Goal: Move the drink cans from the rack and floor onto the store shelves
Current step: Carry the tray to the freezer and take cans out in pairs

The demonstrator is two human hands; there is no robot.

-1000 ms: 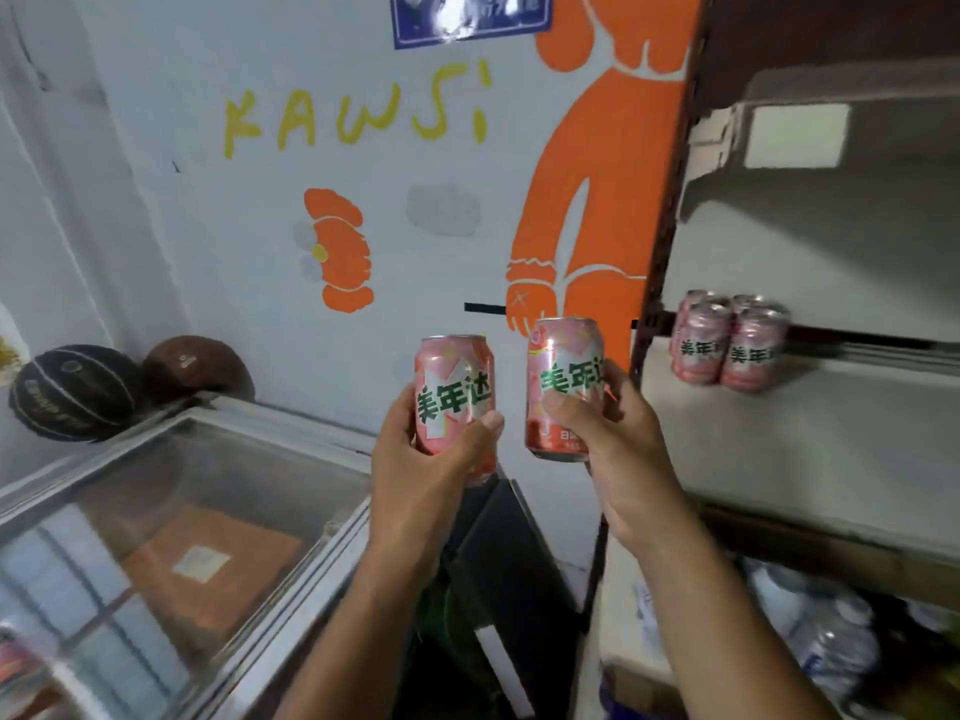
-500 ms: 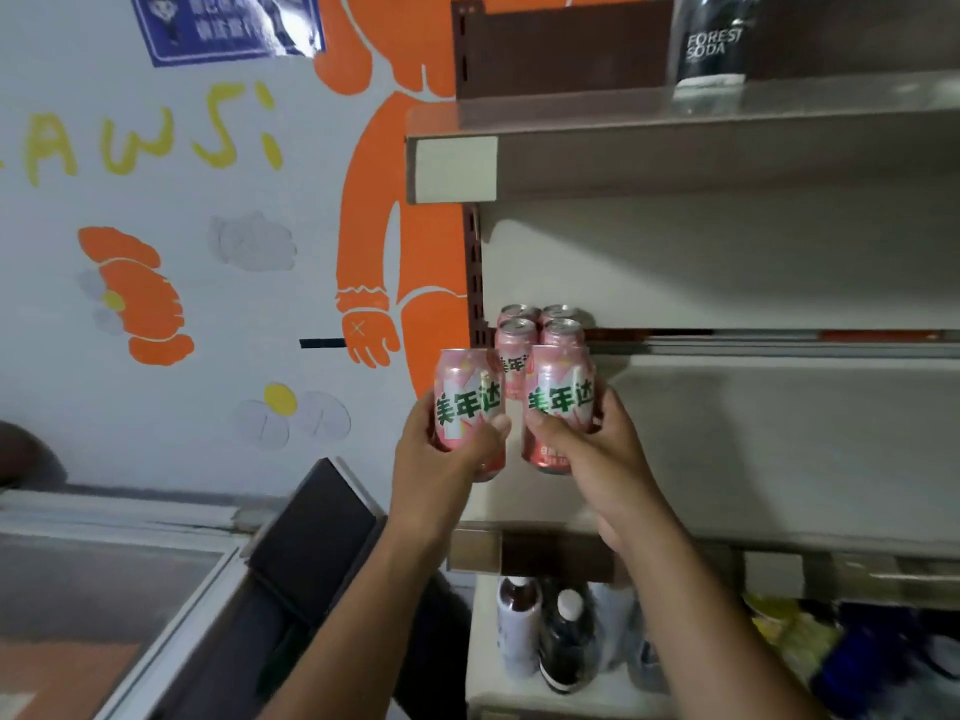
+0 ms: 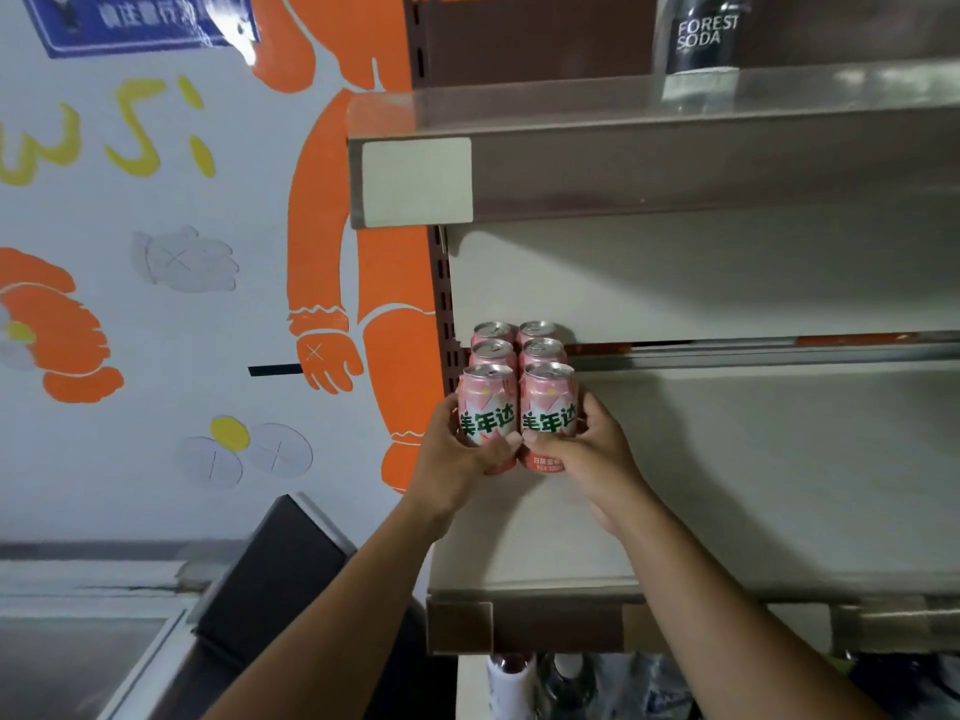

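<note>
The left hand [image 3: 457, 459] had its grip closed round a pink can [image 3: 485, 407], and the right hand [image 3: 587, 454] round a second pink can [image 3: 549, 407], at the left end of the shelf [image 3: 727, 485]. Pushing too hard could topple the four standing cans [image 3: 517, 345] just behind.

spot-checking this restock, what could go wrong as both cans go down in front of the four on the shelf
The left can and right can stand close in front of the four cans behind; pushing further could knock those over. The left can is near the left end of the shelf, so a sideways nudge from the left hand might tip it off.
</note>
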